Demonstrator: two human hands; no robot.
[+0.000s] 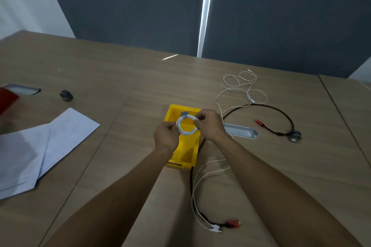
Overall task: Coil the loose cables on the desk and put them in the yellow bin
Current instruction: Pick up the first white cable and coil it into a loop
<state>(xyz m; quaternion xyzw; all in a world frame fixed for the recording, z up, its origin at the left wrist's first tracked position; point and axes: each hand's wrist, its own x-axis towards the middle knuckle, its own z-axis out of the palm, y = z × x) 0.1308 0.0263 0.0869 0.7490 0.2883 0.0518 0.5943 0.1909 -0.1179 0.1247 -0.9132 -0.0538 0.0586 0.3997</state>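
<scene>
Both hands, left hand and right hand, pinch a white cable coil above the yellow bin mid-desk; keep loops tight, lower it flat inside.

bin mid-desk | loose cables right of bin | papers far left

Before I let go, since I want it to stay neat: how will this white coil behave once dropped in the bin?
The white coil looks thin and springy, so it may loosen once the left hand and right hand release it. It seems light and is held just above the yellow bin, so it should land softly. The bin's walls would likely contain any spreading loops.
</scene>
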